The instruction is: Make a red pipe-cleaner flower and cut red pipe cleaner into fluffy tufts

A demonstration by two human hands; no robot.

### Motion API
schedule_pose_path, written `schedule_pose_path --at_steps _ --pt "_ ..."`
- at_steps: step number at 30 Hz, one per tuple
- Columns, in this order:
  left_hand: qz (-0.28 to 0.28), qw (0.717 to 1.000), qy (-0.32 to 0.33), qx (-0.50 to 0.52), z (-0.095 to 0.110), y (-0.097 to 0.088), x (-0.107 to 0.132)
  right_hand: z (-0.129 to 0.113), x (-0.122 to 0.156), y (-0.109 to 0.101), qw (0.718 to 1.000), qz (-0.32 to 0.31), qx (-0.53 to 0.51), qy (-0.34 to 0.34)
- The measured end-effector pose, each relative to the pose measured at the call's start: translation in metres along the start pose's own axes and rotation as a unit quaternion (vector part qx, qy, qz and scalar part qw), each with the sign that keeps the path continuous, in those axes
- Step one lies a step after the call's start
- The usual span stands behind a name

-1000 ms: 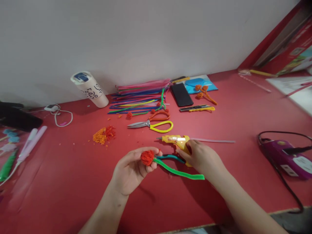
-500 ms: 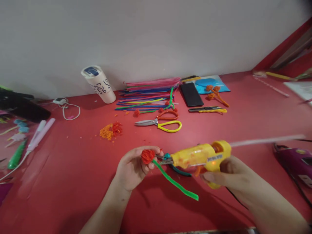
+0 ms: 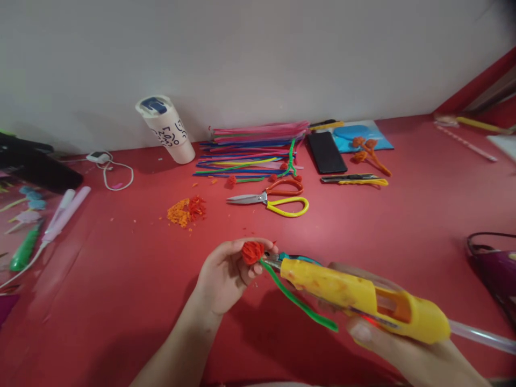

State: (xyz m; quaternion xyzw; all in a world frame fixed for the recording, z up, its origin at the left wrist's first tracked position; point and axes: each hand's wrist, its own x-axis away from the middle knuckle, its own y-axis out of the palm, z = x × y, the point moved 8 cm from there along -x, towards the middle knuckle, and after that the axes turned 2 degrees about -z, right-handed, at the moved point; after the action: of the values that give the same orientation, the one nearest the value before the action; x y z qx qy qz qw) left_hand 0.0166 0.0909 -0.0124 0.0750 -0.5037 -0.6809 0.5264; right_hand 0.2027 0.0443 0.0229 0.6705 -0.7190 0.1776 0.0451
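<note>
My left hand (image 3: pixel 226 274) pinches a red fuzzy flower head (image 3: pixel 252 252) whose green pipe cleaner stem (image 3: pixel 298 303) slants down to the right. In my right hand (image 3: pixel 382 338) is a yellow hot glue gun (image 3: pixel 342 287), tilted, with a clear glue stick (image 3: pixel 479 334) out of its back end. The gun's metal nozzle meets the spot where stem and flower head join; whether it touches cannot be made out. Behind the gun lie teal-handled pliers (image 3: pixel 300 259), partly covered.
Scissors (image 3: pixel 266 199) lie beyond my hands, beside orange and red clippings (image 3: pixel 186 210). Farther back are pipe cleaners (image 3: pixel 250 156), a phone (image 3: pixel 326 153), a utility knife (image 3: pixel 355 179) and a white tumbler (image 3: pixel 169 131). A pink styling iron (image 3: pixel 66 215) is at left, a purple device (image 3: pixel 494 274) at right.
The glue gun has swung so its back end points lower right, and its nozzle has come closer to the flower's base. My left hand still holds the flower. The view has shifted slightly.
</note>
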Motion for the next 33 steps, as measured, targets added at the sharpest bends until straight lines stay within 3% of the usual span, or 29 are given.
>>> schedule_pose_path --at_steps 3,8,14,18,22,26,33 --pt "-0.009 1.0 -0.009 0.012 -0.001 0.002 -0.001 -0.004 0.0 0.003 0.996 -0.003 0.065 -0.058" --pt "-0.022 1.0 -0.002 0.023 0.001 0.003 -0.002 -0.008 -0.002 0.005 0.991 0.0 0.096 -0.093" --pt "-0.023 0.999 0.002 0.027 0.001 0.004 0.0 -0.033 -0.003 0.021 0.969 -0.085 0.133 -0.19" --pt "-0.023 0.999 0.003 0.029 0.001 0.003 0.0 -0.017 -0.003 0.009 0.974 -0.04 0.138 -0.176" --pt "-0.022 0.999 0.005 0.03 0.001 0.002 0.0 -0.01 -0.002 0.01 0.971 -0.063 0.13 -0.192" --pt "-0.026 0.999 0.001 0.03 0.0 0.003 0.0 -0.006 -0.002 0.004 0.984 0.002 0.119 -0.132" --pt "-0.032 0.999 0.006 0.029 0.0 0.003 0.0 -0.004 0.001 0.004 0.991 0.028 0.094 -0.086"
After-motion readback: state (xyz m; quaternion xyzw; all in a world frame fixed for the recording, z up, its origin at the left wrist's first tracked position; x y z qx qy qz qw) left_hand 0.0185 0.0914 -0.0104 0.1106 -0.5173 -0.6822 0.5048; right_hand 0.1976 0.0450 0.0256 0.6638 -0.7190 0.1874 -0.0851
